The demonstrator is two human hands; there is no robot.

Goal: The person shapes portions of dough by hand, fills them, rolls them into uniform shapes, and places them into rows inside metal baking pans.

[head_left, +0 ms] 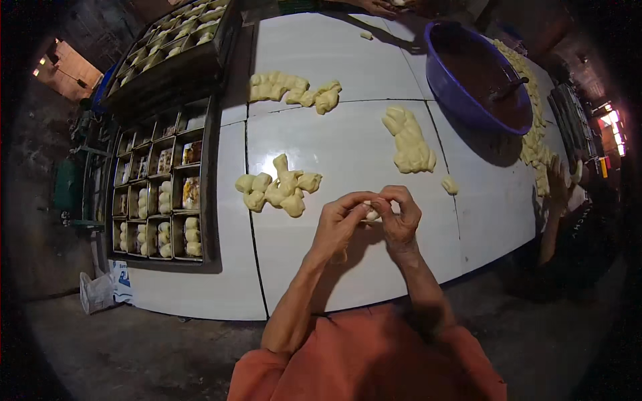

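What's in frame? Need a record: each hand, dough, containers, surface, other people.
left hand: pinching small dough piece
right hand: pinching same piece
dough: near-left cluster, far-left cluster, right cluster
containers: purple tub, brown contents; divided tray at left, dough balls in front row; second tray behind
surface: white table, dark seams
others: co-worker's hand at right; another hand at top

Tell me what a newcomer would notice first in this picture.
Probably the big purple tub, toward the far right of the white table. Next, the left hand and right hand pinching a small pale piece near the front middle. Then the dark compartmented tray at the left.
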